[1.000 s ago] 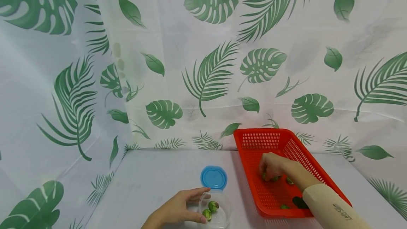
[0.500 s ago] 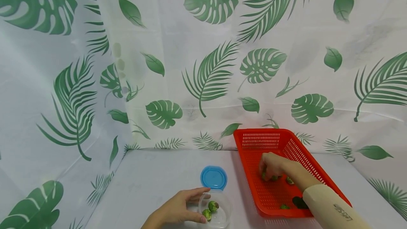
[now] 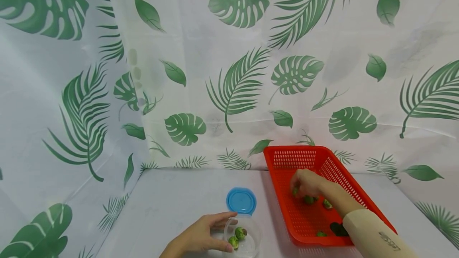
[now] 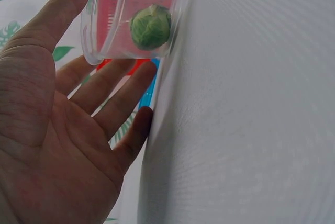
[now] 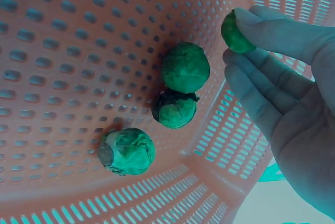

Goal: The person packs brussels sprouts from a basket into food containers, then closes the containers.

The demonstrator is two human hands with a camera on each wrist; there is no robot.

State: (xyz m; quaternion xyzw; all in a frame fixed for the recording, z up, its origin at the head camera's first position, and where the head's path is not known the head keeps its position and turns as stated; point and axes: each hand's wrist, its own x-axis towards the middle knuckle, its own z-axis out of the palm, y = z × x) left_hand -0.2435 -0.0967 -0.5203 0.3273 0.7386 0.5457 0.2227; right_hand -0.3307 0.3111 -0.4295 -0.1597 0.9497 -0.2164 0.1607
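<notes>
In the head view my left hand (image 3: pixel 206 234) holds a small clear plastic tub (image 3: pixel 252 242) from its left side, thumb at the near side and fingers reaching the far rim. Two Brussels sprouts (image 3: pixel 240 233) lie inside; the left wrist view shows one Brussels sprout (image 4: pixel 151 27) through the wall. My right hand (image 3: pixel 306 182) is inside the red basket (image 3: pixel 276 194). There it pinches a Brussels sprout (image 5: pixel 236 33) between thumb and fingers, above the basket floor. Three more Brussels sprouts (image 5: pixel 185 68) lie close by in the right wrist view.
A blue lid (image 3: pixel 241 200) lies flat just behind the tub. Nearer in the basket are a small green piece (image 3: pixel 321 233) and a dark green item (image 3: pixel 338 229), partly behind the right sleeve (image 3: pixel 376 234). A leaf-printed sheet (image 3: pixel 229 138) hangs behind the table.
My right hand has lifted slightly up and left, raising a Brussels sprout off the basket floor. My left hand and the tub have stayed put.
</notes>
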